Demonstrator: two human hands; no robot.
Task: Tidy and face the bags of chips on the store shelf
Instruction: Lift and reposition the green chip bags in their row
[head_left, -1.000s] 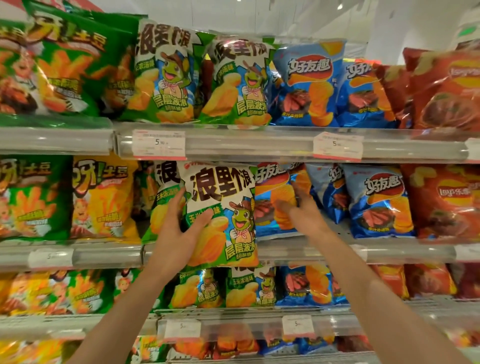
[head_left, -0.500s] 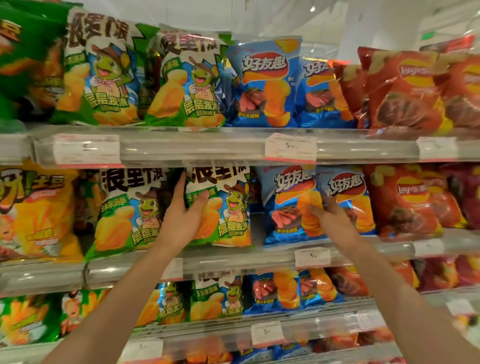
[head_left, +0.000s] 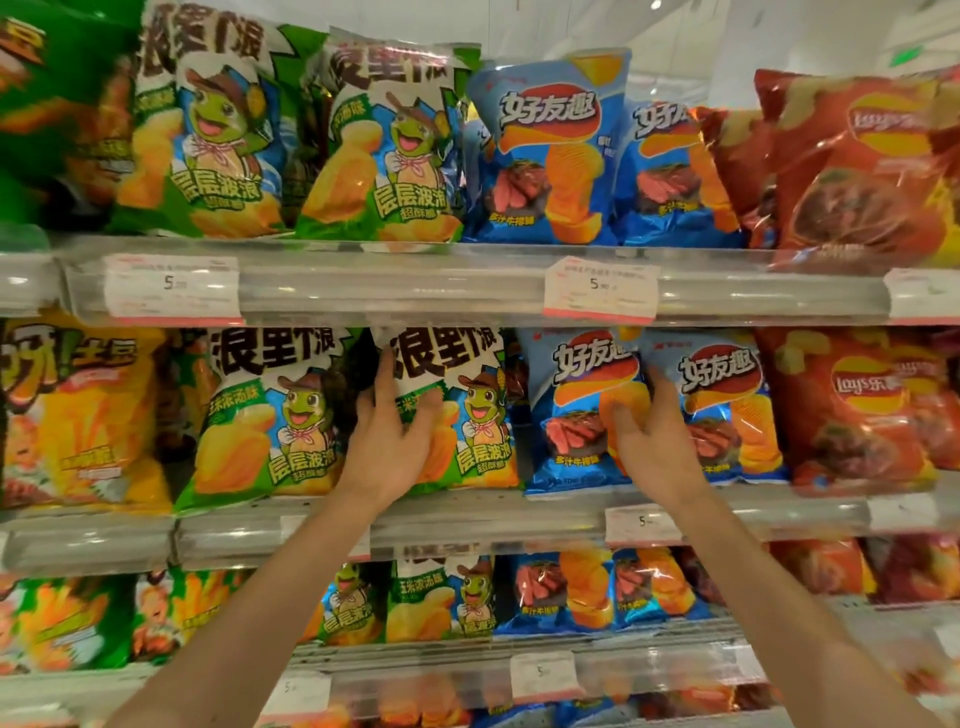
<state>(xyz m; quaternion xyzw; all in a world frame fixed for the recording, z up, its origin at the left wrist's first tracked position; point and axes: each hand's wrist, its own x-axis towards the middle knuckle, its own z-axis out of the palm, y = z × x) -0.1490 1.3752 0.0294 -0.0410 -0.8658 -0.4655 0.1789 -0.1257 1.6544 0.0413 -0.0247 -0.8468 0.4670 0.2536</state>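
Since half a second ago both hands have held their spots on the middle shelf, the view having swung a little so the bags sit larger and more centred. Left hand (head_left: 387, 441) lies flat, fingers spread, palm pressed against the left half of a green frog bag (head_left: 457, 415); not gripping, thumb out toward 2 o'clock over the printed chips. Right hand (head_left: 652, 441) is open too, fingers resting in the seam between two blue bags, its thumb on the near blue bag (head_left: 576, 410) and its fingertips up at 12 o'clock touching the edge of the second blue bag (head_left: 727, 410). Whether it pinches either bag cannot be told. Both hands well apart, one green bag and one blue bag between them. At 9 o'clock of the left hand stands a second green frog bag (head_left: 270, 415), upright, face out, then a yellow bag (head_left: 88, 410). At 3 o'clock of the right hand, red bags (head_left: 857, 410). All stand behind the clear shelf lip (head_left: 467, 525), with a price tag (head_left: 641, 522) just below the right wrist. Upper shelf at 12 o'clock carries the same order: green, blue, red. Lower shelf at 6 o'clock, partly behind the forearms, blurred
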